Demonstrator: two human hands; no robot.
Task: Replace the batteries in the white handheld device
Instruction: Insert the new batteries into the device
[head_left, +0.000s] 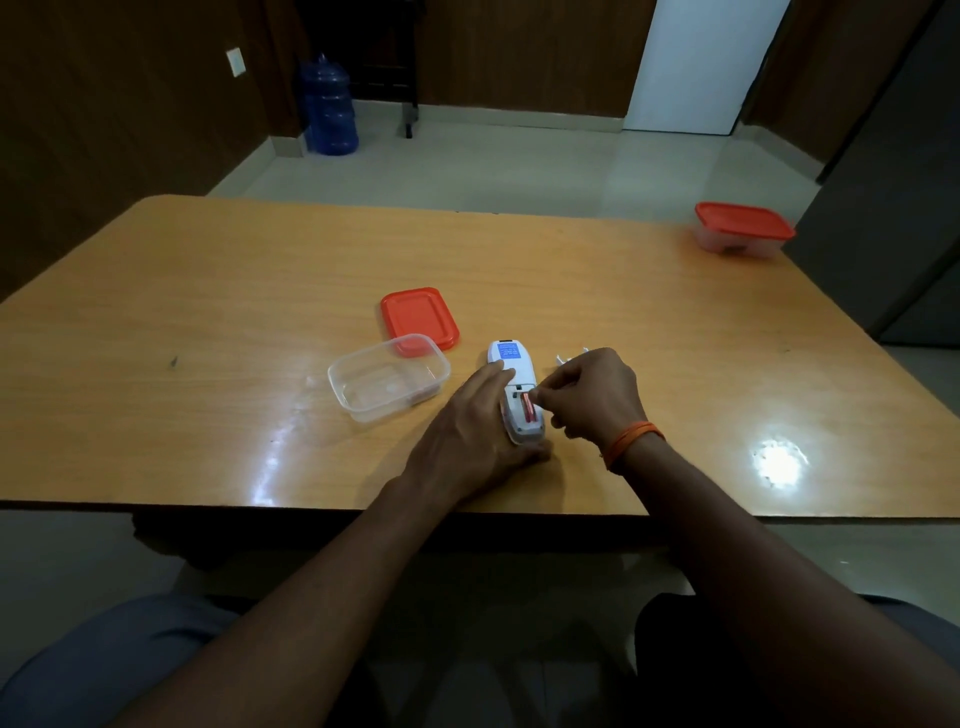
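Note:
The white handheld device (506, 358) lies face down on the wooden table (260, 291), its battery compartment open and a blue label on its back. My left hand (470, 436) presses on it from the left and steadies it. My right hand (589, 397) pinches the top end of a red battery (528, 406) that sits in the compartment. A white battery cover (569, 358) lies on the table just beyond my right hand, partly hidden by it.
A clear plastic container (387, 382) stands open to the left of the device, its orange lid (420, 319) lying behind it. A second container with an orange lid (743, 228) sits at the far right. The table's near edge runs just below my wrists.

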